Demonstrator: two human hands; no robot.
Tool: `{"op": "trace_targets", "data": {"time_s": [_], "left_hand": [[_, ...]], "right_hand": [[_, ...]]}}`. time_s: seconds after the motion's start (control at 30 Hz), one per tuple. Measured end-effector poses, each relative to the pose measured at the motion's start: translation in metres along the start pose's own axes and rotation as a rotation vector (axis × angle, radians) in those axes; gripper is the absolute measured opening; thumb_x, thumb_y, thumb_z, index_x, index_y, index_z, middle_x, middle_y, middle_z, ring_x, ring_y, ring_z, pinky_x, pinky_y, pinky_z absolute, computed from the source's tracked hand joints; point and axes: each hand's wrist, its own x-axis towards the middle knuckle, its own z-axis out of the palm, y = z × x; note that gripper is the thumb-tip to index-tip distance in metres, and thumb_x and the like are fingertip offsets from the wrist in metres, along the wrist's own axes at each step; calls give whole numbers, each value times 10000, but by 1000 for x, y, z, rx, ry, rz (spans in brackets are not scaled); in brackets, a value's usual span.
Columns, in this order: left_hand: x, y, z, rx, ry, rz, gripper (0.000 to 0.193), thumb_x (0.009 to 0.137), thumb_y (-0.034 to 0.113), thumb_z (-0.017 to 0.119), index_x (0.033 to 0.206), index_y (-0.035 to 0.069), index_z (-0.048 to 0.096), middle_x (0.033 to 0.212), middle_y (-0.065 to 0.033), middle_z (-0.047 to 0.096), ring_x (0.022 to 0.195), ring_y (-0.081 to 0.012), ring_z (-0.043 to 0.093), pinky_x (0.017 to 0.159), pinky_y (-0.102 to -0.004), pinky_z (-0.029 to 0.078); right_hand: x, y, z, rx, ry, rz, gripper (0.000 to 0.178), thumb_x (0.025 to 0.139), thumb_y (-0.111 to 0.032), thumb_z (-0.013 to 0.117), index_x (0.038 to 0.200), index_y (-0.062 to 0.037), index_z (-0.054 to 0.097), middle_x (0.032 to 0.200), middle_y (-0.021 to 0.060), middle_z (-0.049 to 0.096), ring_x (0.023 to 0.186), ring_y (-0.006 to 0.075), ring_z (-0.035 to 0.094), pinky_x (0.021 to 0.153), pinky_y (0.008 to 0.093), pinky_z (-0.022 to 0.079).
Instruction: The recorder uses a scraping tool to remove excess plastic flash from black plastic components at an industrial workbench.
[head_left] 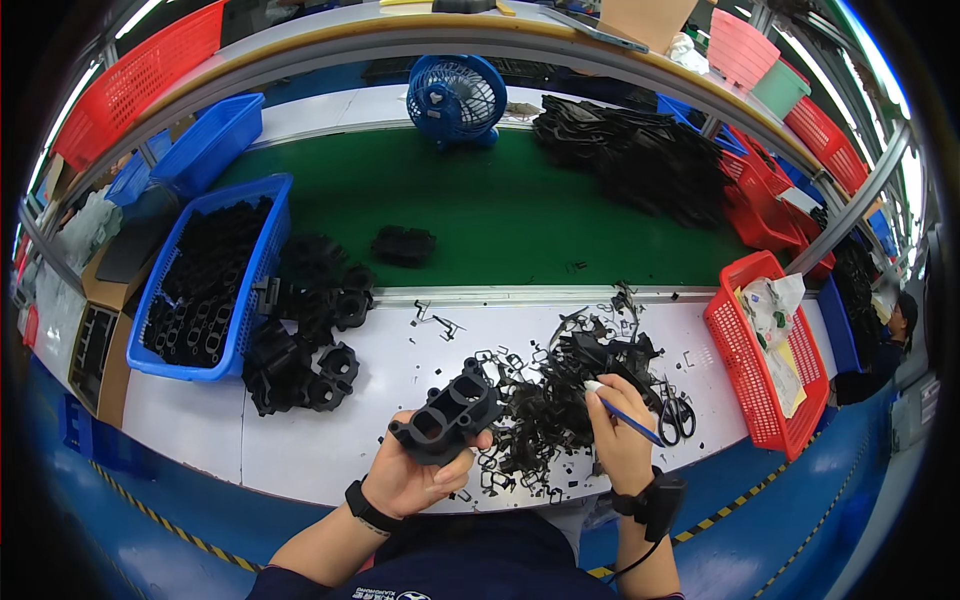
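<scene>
I see my left hand (pixel 412 478) at about six o'clock, low and close to me. Its fingers curl around a black plastic part (pixel 447 411) with round holes, thumb pressed on its near edge. My right hand (pixel 618 432) is just beside it, at about five o'clock. Its fingers pinch a thin blue tool (pixel 628 415) like a pen. Between my hands lies a pile of black scraps (pixel 545 410) on the white table (pixel 300 440). Scissors (pixel 676 410) lie past my right hand. Farther, at nine o'clock, sits a blue basket (pixel 262 255) of black parts. A blue fan (pixel 456 98) stands at twelve o'clock.
</scene>
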Motion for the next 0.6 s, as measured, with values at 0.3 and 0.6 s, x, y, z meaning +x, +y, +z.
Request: {"op": "trace_targets", "data": {"time_s": [0.3, 0.6], "left_hand": [[4, -3, 21, 134, 30, 35, 596, 886, 413, 481, 1289, -9, 358, 1121, -198, 474, 550, -119, 449, 426, -223, 379], [-5, 13, 39, 2362, -64, 990, 644, 587, 36, 729, 1202, 122, 559, 1170, -25, 594, 886, -195, 503, 759, -279, 436]], "right_hand": [[-12, -31, 2, 297, -93, 8, 131, 884, -80, 584, 887, 48, 609, 922, 141, 622, 696, 174, 585, 584, 250, 455], [-25, -53, -13, 814, -233, 489, 271, 955, -155, 468, 1098, 40, 592, 770, 66, 618, 489, 44, 461, 423, 160, 325]]}}
